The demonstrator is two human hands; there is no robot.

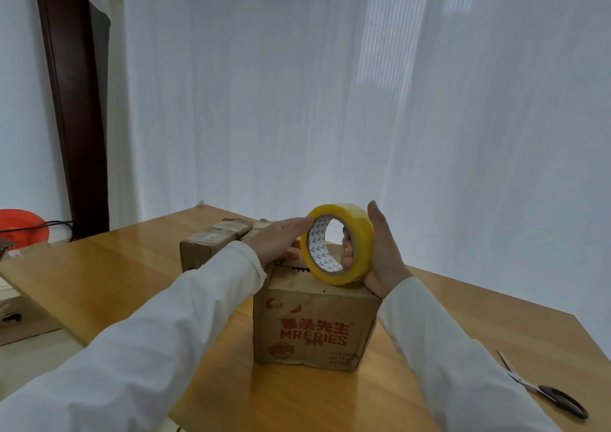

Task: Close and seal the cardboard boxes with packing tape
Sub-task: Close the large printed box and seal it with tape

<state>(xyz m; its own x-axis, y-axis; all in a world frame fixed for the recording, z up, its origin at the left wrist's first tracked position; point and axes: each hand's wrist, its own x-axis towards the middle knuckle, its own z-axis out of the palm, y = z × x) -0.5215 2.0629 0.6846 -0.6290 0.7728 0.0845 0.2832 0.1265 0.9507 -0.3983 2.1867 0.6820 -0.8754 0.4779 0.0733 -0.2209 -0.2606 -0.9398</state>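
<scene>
Packing tape (337, 244), a glossy yellow ring with a printed white core, is stood on edge on the printed cardboard box (314, 326). It is gripped by the right hand (380, 250), whose fingers (347, 250) are curled through the core. The left hand (277, 240) is laid flat with straight fingers against the roll's side. A second taped box (211, 240) sits behind. Scissors (545, 392) lie on the glossy wooden tabletop (132, 266) before a white curtain (330, 84).

Yellow tape roll (337, 244) upright atop printed cardboard box (314, 326).
</scene>
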